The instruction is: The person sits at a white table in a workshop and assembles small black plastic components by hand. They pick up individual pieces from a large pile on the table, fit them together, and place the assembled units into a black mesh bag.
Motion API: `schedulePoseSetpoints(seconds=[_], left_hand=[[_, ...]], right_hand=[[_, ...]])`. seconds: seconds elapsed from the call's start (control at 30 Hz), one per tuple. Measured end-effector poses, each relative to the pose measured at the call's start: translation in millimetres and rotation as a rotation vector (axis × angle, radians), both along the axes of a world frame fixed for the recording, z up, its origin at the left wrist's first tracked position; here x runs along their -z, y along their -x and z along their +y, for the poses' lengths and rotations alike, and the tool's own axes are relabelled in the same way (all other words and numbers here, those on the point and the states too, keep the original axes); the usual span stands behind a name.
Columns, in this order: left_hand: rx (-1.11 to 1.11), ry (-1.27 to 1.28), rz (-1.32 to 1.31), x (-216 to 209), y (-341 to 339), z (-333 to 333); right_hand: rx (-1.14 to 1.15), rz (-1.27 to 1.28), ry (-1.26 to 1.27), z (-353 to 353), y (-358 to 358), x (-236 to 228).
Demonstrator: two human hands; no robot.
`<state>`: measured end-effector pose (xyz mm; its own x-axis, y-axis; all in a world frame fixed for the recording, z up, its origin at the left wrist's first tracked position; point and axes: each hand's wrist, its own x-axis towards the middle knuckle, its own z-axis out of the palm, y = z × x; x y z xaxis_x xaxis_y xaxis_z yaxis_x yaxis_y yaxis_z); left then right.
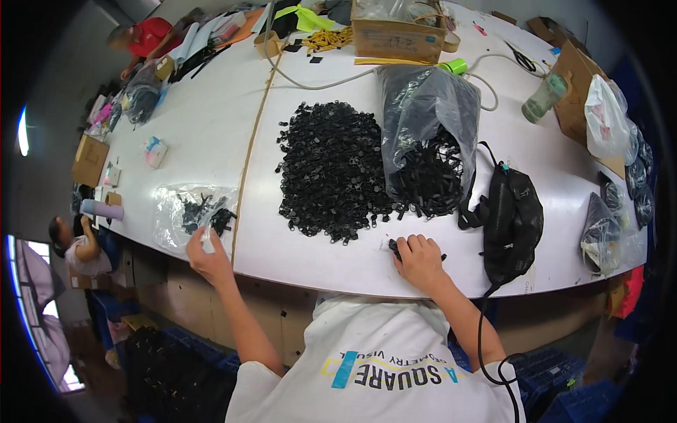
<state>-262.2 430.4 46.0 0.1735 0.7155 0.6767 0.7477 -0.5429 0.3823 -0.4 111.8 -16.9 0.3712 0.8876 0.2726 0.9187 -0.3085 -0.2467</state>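
My left hand pinches the near edge of a clear plastic bag, which lies flat at the table's front left with small black pieces in it. Close to the front edge, my right hand is closed around a few small black pieces that look like zipper pulls; the fingers partly hide them. A broad heap of similar black pulls covers the table between and beyond my hands. Right of the heap, a large clear bag spills black strip-like pieces from its near end.
A black mesh pouch with a cord lies right of my right hand. Farther back stand a cardboard box, a green-tinted bottle and scissors. Two people are at the table's left side. A seam crosses the white tabletop.
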Motion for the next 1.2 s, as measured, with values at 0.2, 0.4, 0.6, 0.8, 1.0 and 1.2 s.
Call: schedulePoseSetpoints(seconds=[0.2, 0.4, 0.6, 0.8, 1.0, 1.2], left_hand=[[0.133, 0.12, -0.084, -13, -18, -18], [0.466, 0.266, 0.005, 24, -70, -85], [0.703, 0.46, 0.264, 43, -118, -149], [0.679, 0.388, 0.441, 67, -130, -150], [0.689, 0.431, 0.364, 59, -123, -152], [0.65, 0.367, 0.313, 65, -122, -154]], right_hand=[[-0.042, 0.038, -0.143, -10, -16, 6], [-0.034, 0.056, -0.086, -25, -17, 3], [-0.094, 0.05, 0.01, -23, -17, -35], [0.094, 0.174, -0.124, -3, -37, -43], [0.293, 0.196, 0.109, 51, -62, -13], [0.368, 0.529, -0.406, 36, -66, -41]])
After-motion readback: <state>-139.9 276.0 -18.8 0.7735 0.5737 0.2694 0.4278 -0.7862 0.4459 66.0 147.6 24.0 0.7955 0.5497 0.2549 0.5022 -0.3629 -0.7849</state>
